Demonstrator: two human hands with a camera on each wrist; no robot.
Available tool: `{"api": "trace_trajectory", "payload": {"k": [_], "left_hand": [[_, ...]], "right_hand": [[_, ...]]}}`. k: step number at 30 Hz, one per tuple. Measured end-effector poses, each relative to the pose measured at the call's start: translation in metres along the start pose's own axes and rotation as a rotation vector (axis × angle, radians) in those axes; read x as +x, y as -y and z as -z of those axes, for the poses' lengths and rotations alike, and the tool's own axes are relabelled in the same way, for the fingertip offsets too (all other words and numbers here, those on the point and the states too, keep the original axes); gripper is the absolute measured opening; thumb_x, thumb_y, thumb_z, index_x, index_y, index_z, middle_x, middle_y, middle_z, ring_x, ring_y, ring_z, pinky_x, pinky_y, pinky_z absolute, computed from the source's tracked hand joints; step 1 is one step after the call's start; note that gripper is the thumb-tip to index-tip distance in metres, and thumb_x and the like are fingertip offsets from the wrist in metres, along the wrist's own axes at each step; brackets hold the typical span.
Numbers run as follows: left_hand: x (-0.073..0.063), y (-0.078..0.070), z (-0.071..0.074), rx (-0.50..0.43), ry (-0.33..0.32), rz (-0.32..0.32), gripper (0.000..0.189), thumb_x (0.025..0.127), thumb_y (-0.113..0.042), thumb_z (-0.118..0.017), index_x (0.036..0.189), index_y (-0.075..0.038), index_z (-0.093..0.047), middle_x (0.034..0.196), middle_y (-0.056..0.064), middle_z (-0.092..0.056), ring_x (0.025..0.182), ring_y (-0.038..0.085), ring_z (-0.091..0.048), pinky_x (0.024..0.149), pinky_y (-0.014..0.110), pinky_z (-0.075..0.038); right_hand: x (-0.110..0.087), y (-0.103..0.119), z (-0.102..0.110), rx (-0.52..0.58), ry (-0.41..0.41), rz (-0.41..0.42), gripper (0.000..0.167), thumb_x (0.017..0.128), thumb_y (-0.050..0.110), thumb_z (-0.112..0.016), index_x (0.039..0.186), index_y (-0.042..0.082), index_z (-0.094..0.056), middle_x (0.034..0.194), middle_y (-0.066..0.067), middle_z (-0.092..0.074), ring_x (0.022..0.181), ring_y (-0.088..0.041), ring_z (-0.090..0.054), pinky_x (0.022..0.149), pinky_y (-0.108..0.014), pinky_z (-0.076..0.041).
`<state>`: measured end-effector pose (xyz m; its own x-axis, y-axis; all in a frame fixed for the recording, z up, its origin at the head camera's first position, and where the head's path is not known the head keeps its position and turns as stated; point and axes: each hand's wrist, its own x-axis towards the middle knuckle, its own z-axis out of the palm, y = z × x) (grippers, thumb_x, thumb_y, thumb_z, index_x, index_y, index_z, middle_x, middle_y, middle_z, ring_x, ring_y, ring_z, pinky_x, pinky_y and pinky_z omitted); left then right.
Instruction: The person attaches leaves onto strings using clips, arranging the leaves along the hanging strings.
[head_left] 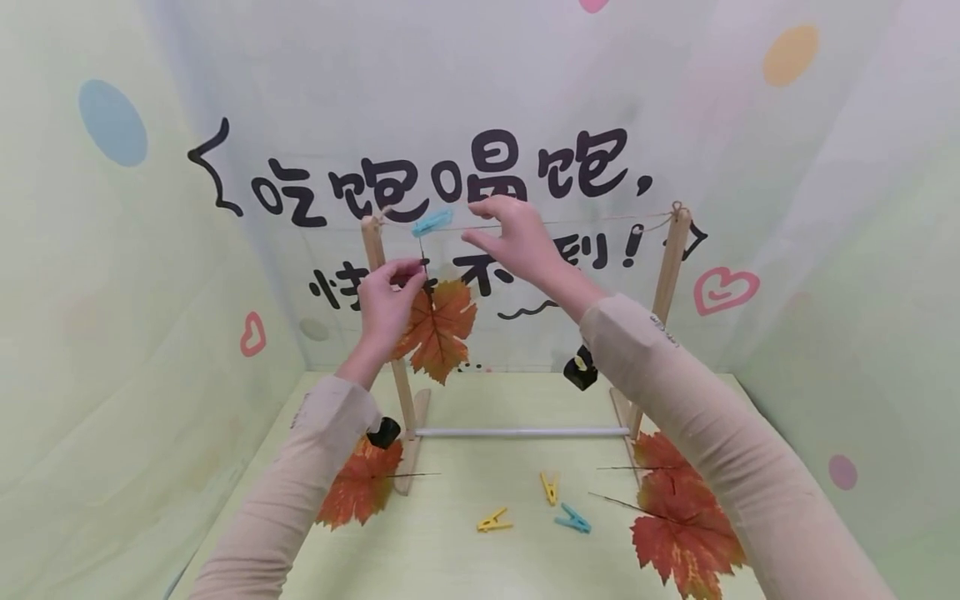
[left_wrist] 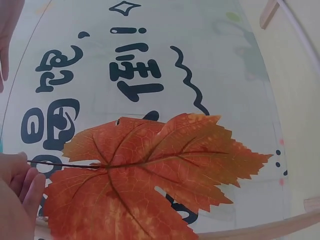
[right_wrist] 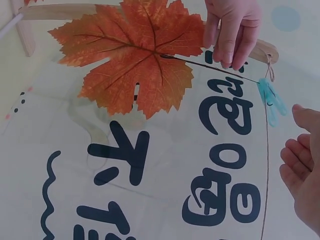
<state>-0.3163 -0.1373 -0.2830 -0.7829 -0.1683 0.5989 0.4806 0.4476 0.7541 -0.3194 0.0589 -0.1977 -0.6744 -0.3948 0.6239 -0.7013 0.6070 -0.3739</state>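
Observation:
An orange artificial maple leaf (head_left: 438,329) hangs by its thin dark stem from a blue clothespin (head_left: 432,222), which sits on a string (head_left: 570,222) near its left end. My left hand (head_left: 387,304) pinches the stem between thumb and fingers, a little below the clothespin; the leaf spreads out large in the left wrist view (left_wrist: 135,170). Beside the clothespin, to its right, is my right hand (head_left: 517,237), thumb and fingers apart and holding nothing. The right wrist view shows a gap between that hand (right_wrist: 305,165) and the blue clothespin (right_wrist: 271,100).
The string runs between two wooden posts (head_left: 670,275), joined low down by a white rod (head_left: 525,432). On the table lie two yellow clothespins (head_left: 493,522) and a blue clothespin (head_left: 573,518). More red leaves (head_left: 686,533) lie at the right, and others (head_left: 362,483) at the left.

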Motion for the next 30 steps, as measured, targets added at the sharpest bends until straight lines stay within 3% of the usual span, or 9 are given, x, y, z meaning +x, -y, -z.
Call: {"api": "trace_trajectory", "payload": {"k": [8,15,30], "left_hand": [[-0.010,0.004,0.008,0.005,0.069,-0.035,0.020,0.082,-0.008,-0.066,0.099,0.002,-0.066,0.095,0.014,-0.067,0.083,0.020,-0.063,0.070,0.017,-0.050],[-0.020,0.009,0.011,0.030,0.127,0.000,0.020,0.081,-0.008,-0.067,0.100,0.001,-0.065,0.094,0.014,-0.066,0.083,0.020,-0.062,0.072,0.018,-0.051],[-0.048,0.046,0.015,0.045,0.243,0.048,0.024,0.081,-0.008,-0.067,0.102,0.003,-0.064,0.096,0.016,-0.066,0.085,0.023,-0.062,0.068,0.014,-0.050]], "right_hand": [[-0.023,-0.014,0.005,0.029,0.007,0.025,0.039,0.082,0.017,-0.068,0.115,-0.002,-0.059,0.116,-0.014,-0.061,0.106,-0.024,-0.056,0.094,-0.031,-0.042],[-0.046,-0.024,0.007,0.053,0.031,0.029,0.041,0.081,0.016,-0.069,0.115,-0.003,-0.059,0.115,-0.015,-0.061,0.105,-0.025,-0.056,0.091,-0.033,-0.044],[-0.102,-0.055,-0.004,0.071,0.092,-0.005,0.043,0.078,0.017,-0.071,0.113,-0.004,-0.059,0.114,-0.016,-0.061,0.104,-0.027,-0.057,0.091,-0.037,-0.044]]}}
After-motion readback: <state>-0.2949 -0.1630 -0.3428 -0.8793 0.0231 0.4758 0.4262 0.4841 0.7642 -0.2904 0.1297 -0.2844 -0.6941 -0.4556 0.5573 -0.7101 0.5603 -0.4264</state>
